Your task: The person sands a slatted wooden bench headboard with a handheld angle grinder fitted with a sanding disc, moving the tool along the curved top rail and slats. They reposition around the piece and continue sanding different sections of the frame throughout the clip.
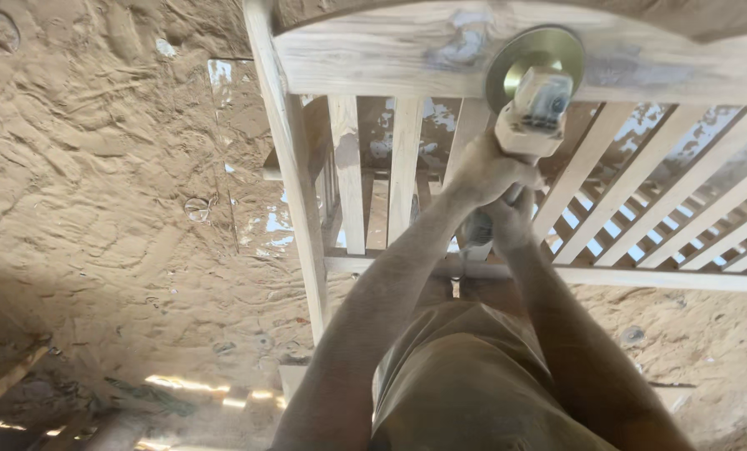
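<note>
We find a handheld disc sander (pixel 530 92) pressed against the top rail (pixel 373 58) of an unfinished wooden slatted frame (pixel 407 179). Its round brass-coloured disc (pixel 519 50) lies flat on the rail, near the rail's middle, beside a pale grey patch of filler (pixel 457 46). The tool body is coated in dust.

Our left hand (pixel 483 174) is clamped around the sander's body just behind the head. Our right hand (pixel 507 221) is closed on the dark rear handle directly below the left; the two hands sit touching, one behind the other. Both forearms are dusted pale.

The frame has a thick left post (pixel 294 192), a row of upright slats below the top rail, and a lower rail (pixel 640 276). Through the slats we see further slatted panels behind. The frame stands on a sandy, dust-covered floor (pixel 98 184), marked with tracks and pale flecks. A dust-coated garment (pixel 465 376) covers our torso at the lower edge.
</note>
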